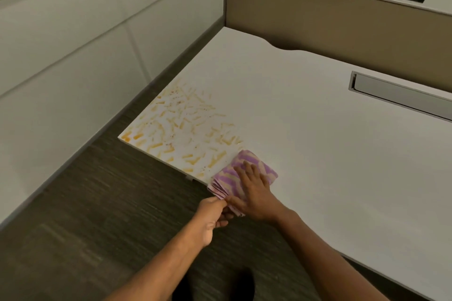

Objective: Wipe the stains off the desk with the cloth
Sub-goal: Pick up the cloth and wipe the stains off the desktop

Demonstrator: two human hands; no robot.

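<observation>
cloth (pixel 241 173): folded, at table (pixel 318 129) front edge, beside stains (pixel 181 127)
right hand (pixel 254 193): fingers flat, pressing cloth
left hand (pixel 210 217): pinches cloth's overhanging edge

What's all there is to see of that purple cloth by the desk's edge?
The cloth looks like soft fabric, patterned in purple and beige stripes, folded into a thick pad of several layers. It lies at the near edge of the white desk, beside the orange stains, its layered end overhanging the edge. The right hand presses flat on top; the left hand pinches the overhanging end.
</observation>
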